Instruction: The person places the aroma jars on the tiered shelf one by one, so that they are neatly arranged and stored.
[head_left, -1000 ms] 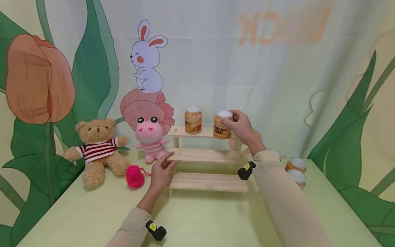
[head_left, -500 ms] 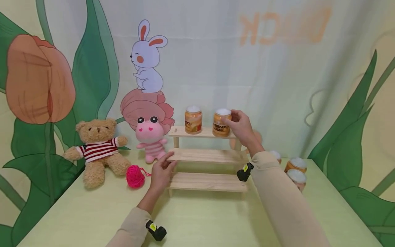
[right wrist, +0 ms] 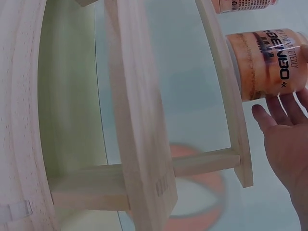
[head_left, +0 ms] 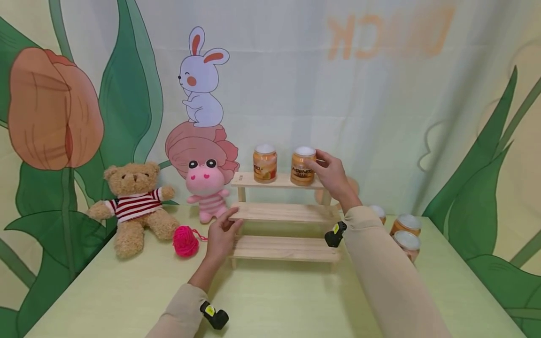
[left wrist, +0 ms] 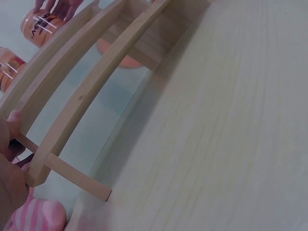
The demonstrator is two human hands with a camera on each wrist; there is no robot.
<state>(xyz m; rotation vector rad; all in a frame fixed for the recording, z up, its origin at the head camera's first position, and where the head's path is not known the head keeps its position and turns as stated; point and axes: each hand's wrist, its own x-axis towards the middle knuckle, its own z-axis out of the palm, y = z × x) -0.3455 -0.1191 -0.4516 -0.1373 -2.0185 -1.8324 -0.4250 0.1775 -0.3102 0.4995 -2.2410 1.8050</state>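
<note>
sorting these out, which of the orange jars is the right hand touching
The right-hand jar on the rack's top shelf; the right hand touches its side. The other shelf jar stands untouched to its left.

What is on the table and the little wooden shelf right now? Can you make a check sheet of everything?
Surface: pale green table, with a three-step wooden shelf standing on it.
Job's things: two orange jars with white lids on the top step, the left jar standing alone and the right jar at the fingers.
Clutter: teddy bear, pink plush toy, pink yarn ball, more jars at the table's right.
Hands: right hand touches the right jar with straight fingers; left hand rests on the shelf's left end.
Cables: nothing seen.
Surroundings: cartoon backdrop with a rabbit, tulip and leaves.
</note>
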